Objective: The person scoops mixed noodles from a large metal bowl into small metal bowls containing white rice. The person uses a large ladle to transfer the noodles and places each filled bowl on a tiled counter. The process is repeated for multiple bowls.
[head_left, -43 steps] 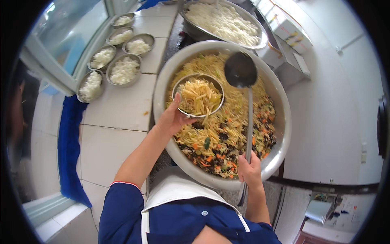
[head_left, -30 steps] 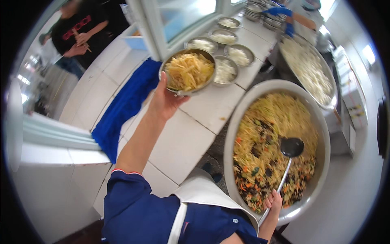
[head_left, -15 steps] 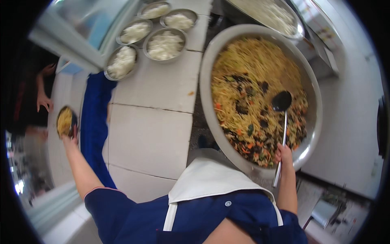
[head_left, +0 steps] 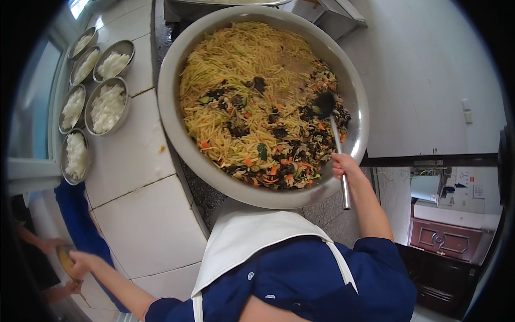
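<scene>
My right hand point(head_left: 346, 165) is closed round the metal handle of a ladle point(head_left: 325, 106), whose dark head rests in the food at the right side of a big metal basin point(head_left: 169, 102). The basin holds yellow shredded vegetables point(head_left: 236, 59) mixed with carrot bits and dark pieces. At the far left my left hand point(head_left: 83, 262) grips the edge of a bowl of yellow food point(head_left: 65, 261). Another person's hands point(head_left: 51, 246) are at this bowl from the other side. A thin stick shape shows below it, too blurred to name.
Several metal bowls of white rice point(head_left: 109, 107) stand on the white tiled counter point(head_left: 131, 161) at the left. A blue cloth point(head_left: 75, 206) lies along its outer edge, beside a window frame point(head_left: 32, 172). Behind the basin is a metal tray point(head_left: 225, 2). A white wall point(head_left: 418, 80) rises at right.
My view has turned to the right. My left hand and the bowl have met the other person's hands. The ladle has moved toward the basin's right side, still in my right hand.
</scene>
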Demonstrator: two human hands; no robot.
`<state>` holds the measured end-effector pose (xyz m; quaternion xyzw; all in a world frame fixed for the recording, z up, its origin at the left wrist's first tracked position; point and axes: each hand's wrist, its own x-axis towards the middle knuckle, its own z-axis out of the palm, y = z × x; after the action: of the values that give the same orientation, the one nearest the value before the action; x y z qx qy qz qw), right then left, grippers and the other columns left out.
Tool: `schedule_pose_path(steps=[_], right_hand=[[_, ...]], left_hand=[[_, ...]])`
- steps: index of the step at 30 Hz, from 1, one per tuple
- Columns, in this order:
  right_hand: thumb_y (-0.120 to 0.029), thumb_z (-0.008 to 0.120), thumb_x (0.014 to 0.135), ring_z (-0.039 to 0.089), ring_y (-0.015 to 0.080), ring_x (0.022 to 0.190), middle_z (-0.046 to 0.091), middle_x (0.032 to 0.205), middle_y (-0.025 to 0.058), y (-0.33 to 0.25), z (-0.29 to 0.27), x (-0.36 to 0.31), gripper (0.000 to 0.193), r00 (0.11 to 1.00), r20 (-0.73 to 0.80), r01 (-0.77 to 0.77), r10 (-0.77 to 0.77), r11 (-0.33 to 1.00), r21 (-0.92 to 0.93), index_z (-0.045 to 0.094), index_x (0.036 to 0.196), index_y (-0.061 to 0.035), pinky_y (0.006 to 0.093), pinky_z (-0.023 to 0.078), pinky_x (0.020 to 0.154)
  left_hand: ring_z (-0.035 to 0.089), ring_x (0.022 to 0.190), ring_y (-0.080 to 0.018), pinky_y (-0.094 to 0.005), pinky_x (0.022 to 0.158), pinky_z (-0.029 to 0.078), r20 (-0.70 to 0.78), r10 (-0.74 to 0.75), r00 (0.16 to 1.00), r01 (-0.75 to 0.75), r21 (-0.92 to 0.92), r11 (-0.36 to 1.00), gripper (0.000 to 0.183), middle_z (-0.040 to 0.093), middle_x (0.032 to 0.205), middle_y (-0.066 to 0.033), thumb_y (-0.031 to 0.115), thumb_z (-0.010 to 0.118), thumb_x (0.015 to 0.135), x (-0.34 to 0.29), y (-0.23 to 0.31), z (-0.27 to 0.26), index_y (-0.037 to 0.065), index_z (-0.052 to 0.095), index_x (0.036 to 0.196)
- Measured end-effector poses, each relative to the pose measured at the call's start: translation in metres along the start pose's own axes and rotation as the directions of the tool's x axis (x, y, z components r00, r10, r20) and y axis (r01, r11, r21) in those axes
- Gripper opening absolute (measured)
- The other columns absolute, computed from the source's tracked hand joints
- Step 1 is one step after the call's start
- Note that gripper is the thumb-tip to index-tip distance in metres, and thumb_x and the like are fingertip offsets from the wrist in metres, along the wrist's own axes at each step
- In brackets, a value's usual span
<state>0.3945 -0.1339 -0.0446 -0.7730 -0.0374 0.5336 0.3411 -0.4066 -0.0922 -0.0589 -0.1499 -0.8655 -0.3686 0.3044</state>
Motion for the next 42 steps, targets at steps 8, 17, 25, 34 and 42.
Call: schedule_pose_path(steps=[8, 17, 25, 34, 42], right_hand=[[-0.015, 0.049, 0.087, 0.035, 0.0087, 0.031, 0.037, 0.046, -0.0012, -0.031, 0.025, -0.019, 0.022, 0.961, 0.092, 0.271, -0.259, 0.951, -0.151, 0.034, 0.073, -0.0088, 0.0262, 0.031, 0.028], [-0.015, 0.048, 0.089, 0.035, 0.0053, 0.032, 0.037, 0.046, -0.0035, -0.036, 0.051, 0.013, 0.021, 0.942, 0.335, 0.037, -0.027, 0.999, -0.022, 0.032, 0.076, -0.0104, 0.0229, 0.031, 0.027], [-0.017, 0.043, 0.092, 0.031, 0.0052, 0.027, 0.033, 0.040, -0.0043, -0.021, 0.023, 0.008, 0.031, 0.814, 0.577, -0.211, 0.063, 0.958, 0.193, 0.035, 0.062, -0.0126, 0.0219, 0.028, 0.024], [-0.018, 0.033, 0.095, 0.035, 0.0051, 0.026, 0.037, 0.045, -0.0036, 0.002, 0.019, 0.020, 0.025, 0.599, 0.799, -0.512, -0.047, 0.745, 0.428, 0.036, 0.073, -0.0092, 0.0235, 0.037, 0.024], [-0.018, 0.024, 0.097, 0.041, 0.0068, 0.030, 0.039, 0.048, -0.0016, 0.008, -0.016, -0.013, 0.027, 0.422, 0.861, -0.697, -0.284, 0.506, 0.509, 0.035, 0.075, -0.0068, 0.0274, 0.046, 0.031]], left_hand=[[0.058, 0.085, -0.0278, -0.0321, 0.072, 0.052, 0.951, 0.212, 0.226, 0.777, -0.307, 0.550, 0.056, 0.051, 0.103, -0.0197, 0.024, 0.060, 0.084, -0.166, 0.183, 0.035, -0.005, 0.032, 0.122], [0.049, 0.104, -0.0343, -0.0501, 0.090, 0.047, 0.992, 0.115, 0.061, 0.970, -0.086, 0.227, 0.051, 0.038, 0.120, -0.0204, 0.018, 0.061, 0.080, -0.190, 0.268, 0.060, -0.008, 0.034, 0.116], [0.043, 0.111, -0.0393, -0.0571, 0.095, 0.040, 0.959, 0.228, -0.169, 0.963, 0.111, 0.244, 0.046, 0.045, 0.117, -0.0211, -0.007, 0.045, 0.069, -0.182, 0.271, 0.083, -0.009, 0.036, 0.114], [0.046, 0.113, -0.0356, -0.0542, 0.091, 0.043, 0.847, 0.497, -0.188, 0.977, 0.111, 0.182, 0.064, 0.047, 0.121, -0.0203, -0.003, 0.041, 0.059, -0.230, 0.297, -0.030, -0.006, 0.037, 0.123], [0.056, 0.100, -0.0351, -0.0490, 0.076, 0.054, 0.658, 0.605, -0.447, 0.894, 0.346, 0.285, 0.057, 0.051, 0.115, -0.0226, 0.007, 0.049, 0.067, -0.313, 0.324, -0.091, -0.009, 0.037, 0.121]])
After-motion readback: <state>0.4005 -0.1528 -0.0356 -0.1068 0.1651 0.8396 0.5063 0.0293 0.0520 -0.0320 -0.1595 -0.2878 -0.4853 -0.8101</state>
